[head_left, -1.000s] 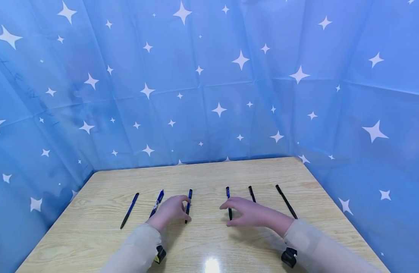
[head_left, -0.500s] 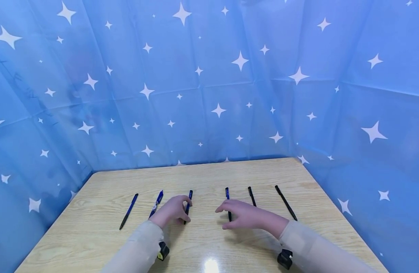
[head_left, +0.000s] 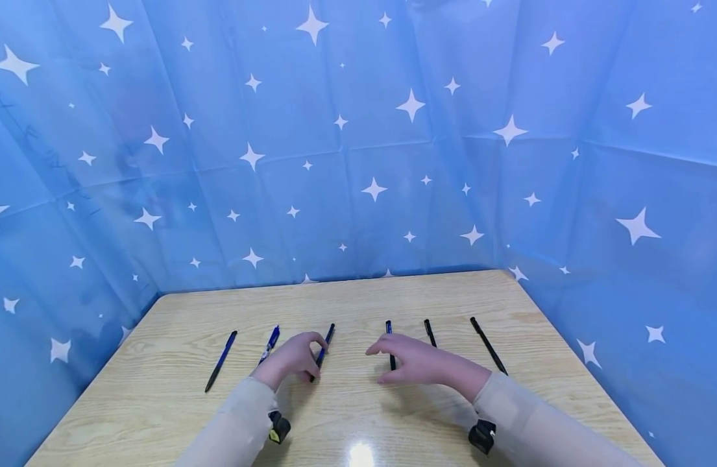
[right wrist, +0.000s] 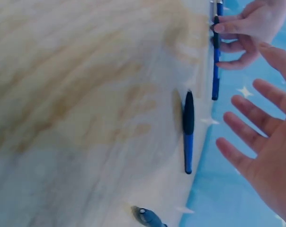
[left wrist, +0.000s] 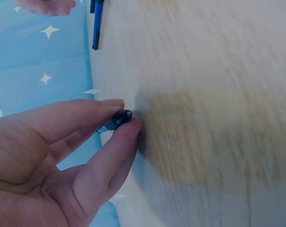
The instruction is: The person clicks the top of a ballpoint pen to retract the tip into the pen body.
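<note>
Pen (head_left: 320, 357) now slants more — left hand (head_left: 296, 357) pinches it, grip likely firm.
Right of that pen, right hand (head_left: 416, 360) hovers — fingers (right wrist: 252, 109) loose, holding nothing.

Before me, the pale wood-grain tabletop (head_left: 340, 418) carries a slim blue-and-black pen (head_left: 220, 362), a white-patterned blue pen (head_left: 269, 344), a black-gripped blue pen (right wrist: 188, 137) and two thin black pens (head_left: 488, 345).

Left forearm (head_left: 230, 425) and right forearm (head_left: 547, 425) sleeved, angled inward from bottom of head view. Left hand (head_left: 294, 358): wrist turned inward, fingers bent, thumb and fingertips pinching. Right hand (head_left: 419, 359): fingers spread, loosely extended, thumb apart from index, pointing toward left hand. Hands apart, roughly level.
</note>
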The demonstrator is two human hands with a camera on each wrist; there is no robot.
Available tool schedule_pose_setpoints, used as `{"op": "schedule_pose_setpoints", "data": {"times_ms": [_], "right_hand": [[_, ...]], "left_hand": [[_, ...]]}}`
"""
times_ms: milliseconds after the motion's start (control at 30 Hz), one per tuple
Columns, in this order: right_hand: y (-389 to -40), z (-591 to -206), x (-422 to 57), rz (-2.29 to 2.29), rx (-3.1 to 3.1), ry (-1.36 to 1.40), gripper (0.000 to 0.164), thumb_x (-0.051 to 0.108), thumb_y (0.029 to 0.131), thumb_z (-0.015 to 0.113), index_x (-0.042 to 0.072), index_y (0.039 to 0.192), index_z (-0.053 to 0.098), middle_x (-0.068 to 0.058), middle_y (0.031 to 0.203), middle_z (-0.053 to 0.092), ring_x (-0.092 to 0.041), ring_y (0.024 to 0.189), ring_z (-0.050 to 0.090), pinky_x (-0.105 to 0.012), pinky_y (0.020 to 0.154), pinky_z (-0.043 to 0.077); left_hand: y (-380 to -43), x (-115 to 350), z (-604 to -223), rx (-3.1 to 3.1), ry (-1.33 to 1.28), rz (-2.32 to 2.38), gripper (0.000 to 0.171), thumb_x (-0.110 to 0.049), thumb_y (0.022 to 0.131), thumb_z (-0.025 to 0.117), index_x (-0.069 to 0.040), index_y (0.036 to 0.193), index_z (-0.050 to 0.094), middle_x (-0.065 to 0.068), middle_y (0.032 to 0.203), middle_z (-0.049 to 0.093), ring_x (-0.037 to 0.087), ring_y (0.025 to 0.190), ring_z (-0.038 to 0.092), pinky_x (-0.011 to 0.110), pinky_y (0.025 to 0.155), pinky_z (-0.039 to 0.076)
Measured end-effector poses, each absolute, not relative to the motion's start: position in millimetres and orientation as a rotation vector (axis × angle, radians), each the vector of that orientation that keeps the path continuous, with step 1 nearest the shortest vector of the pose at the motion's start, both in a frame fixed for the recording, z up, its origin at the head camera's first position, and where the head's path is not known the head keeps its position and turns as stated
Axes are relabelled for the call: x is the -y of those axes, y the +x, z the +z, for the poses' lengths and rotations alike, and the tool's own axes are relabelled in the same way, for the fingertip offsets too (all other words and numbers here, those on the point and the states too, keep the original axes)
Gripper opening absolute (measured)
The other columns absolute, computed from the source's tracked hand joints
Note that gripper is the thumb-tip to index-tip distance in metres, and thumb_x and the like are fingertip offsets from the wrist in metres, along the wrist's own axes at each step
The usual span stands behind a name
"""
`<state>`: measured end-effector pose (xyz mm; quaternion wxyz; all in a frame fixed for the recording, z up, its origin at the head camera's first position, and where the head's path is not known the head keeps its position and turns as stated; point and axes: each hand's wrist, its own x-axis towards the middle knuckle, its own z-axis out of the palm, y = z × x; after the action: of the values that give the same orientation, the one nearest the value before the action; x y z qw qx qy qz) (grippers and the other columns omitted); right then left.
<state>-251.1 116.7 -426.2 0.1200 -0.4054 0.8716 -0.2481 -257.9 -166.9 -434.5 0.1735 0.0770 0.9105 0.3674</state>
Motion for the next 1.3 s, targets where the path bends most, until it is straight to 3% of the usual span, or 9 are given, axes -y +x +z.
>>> {"op": "schedule_pose_setpoints", "data": {"times_ms": [233, 400, 600, 800, 1300], "right_hand": [[-256.0, -416.7, -113.2, -0.806, -2.561, -1.14, 0.052, 0.038, 0.093, 0.067, 0.012, 0.137, 0.054, -0.002, 0.131, 0.053, -0.024, 0.124, 0.049, -0.047, 0.099, 0.042], [-257.5, -414.9, -109.9, -0.866, -2.603, -1.126, 0.054, 0.042, 0.093, 0.065, 0.013, 0.138, 0.054, -0.001, 0.131, 0.055, -0.023, 0.121, 0.051, -0.046, 0.098, 0.043], [-257.5, -410.3, -108.8, -1.054, -2.679, -1.112, 0.048, 0.033, 0.095, 0.066, 0.014, 0.137, 0.054, -0.003, 0.125, 0.059, -0.027, 0.116, 0.053, -0.049, 0.094, 0.044], [-258.3, -401.0, -104.1, -1.298, -2.717, -1.041, 0.046, 0.026, 0.094, 0.067, 0.018, 0.138, 0.053, 0.002, 0.12, 0.061, -0.021, 0.114, 0.054, -0.05, 0.095, 0.044], [-258.7, -382.3, -91.6, -1.722, -2.706, -0.97, 0.042, 0.016, 0.095, 0.066, 0.016, 0.136, 0.055, 0.002, 0.115, 0.064, -0.021, 0.113, 0.057, -0.053, 0.093, 0.046]], "left_hand": [[-257.0, 162.3, -425.8, -2.584, 0.234, 1.146, 0.053, 0.018, 0.072, 0.07, -0.005, 0.119, 0.059, 0.013, 0.086, 0.057, 0.022, 0.068, 0.06, 0.036, 0.059, 0.057], [-254.2, 154.6, -417.5, -2.601, 0.252, 1.205, 0.052, 0.015, 0.075, 0.072, -0.005, 0.122, 0.056, 0.012, 0.086, 0.057, 0.021, 0.068, 0.059, 0.035, 0.06, 0.057], [-248.7, 143.5, -409.5, -2.688, 0.301, 1.299, 0.055, 0.011, 0.076, 0.075, -0.006, 0.124, 0.054, 0.008, 0.087, 0.058, 0.019, 0.07, 0.062, 0.033, 0.06, 0.056], [-245.6, 137.5, -404.4, -2.705, 0.322, 1.462, 0.054, 0.008, 0.079, 0.075, -0.006, 0.127, 0.055, 0.007, 0.089, 0.059, 0.018, 0.073, 0.066, 0.034, 0.06, 0.055], [-234.2, 120.2, -397.7, -2.72, 0.397, 1.745, 0.042, 0.001, 0.083, 0.075, -0.008, 0.123, 0.061, 0.006, 0.094, 0.065, 0.021, 0.086, 0.067, 0.034, 0.072, 0.057]]}}
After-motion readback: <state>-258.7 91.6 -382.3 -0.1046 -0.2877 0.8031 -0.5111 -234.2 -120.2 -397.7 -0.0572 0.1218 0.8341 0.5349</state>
